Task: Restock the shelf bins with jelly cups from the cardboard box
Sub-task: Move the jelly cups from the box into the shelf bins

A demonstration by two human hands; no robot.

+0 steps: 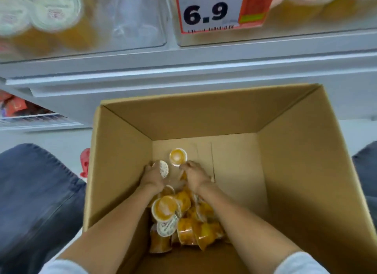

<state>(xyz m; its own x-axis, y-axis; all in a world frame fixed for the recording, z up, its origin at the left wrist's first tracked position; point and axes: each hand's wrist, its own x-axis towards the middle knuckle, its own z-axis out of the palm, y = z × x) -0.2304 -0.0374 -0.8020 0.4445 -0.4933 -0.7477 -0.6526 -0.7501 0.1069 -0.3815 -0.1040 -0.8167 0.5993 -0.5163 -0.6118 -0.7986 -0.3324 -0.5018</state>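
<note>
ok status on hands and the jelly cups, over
Both down in cardboard box. left hand grips white-lidded cup. right hand curled at orange cup, grip unclear. Pile of cups below; nothing blocking.

A shop aisle; a price tag (212,10) reading 6.9 hangs on clear shelf bins (130,18). White shelving (183,69) runs beneath.

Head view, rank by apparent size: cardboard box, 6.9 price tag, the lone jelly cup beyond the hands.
1. Cardboard box.
2. Price tag, though it's nearer the camera, which inflates it.
3. Lone jelly cup, deep in the box, clearly smallest.
</note>
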